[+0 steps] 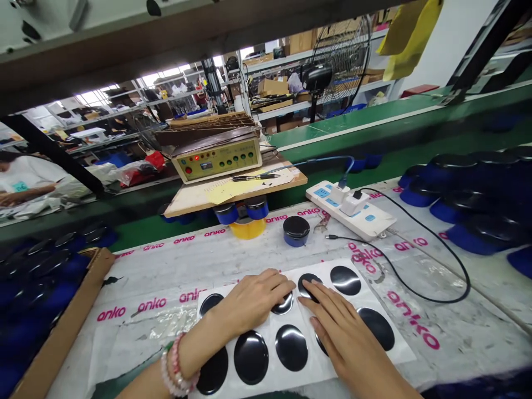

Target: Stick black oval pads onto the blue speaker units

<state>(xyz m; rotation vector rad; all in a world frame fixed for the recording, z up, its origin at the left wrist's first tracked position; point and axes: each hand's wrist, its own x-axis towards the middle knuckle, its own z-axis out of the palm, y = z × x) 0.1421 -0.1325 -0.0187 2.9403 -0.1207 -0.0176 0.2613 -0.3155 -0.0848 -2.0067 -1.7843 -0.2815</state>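
Observation:
A white backing sheet (386, 302) with several glossy black oval stickers lies on the bench in front of me. My left hand (251, 302) rests flat on the sheet, its fingers over one black sticker (285, 305) in the top row. My right hand (341, 332) lies flat beside it, with the fingertips touching another black sticker (310, 282) in the top row. Neither hand holds anything. A bead bracelet (177, 368) circles my left wrist.
A small blue round unit with a black top (296, 230) stands beyond the sheet. A white power strip (351, 210) with a black cable (436, 260) lies right. A tester box (216, 160) sits on a raised board. Blue units fill the right side (469, 205) and a cardboard box at left (62, 327).

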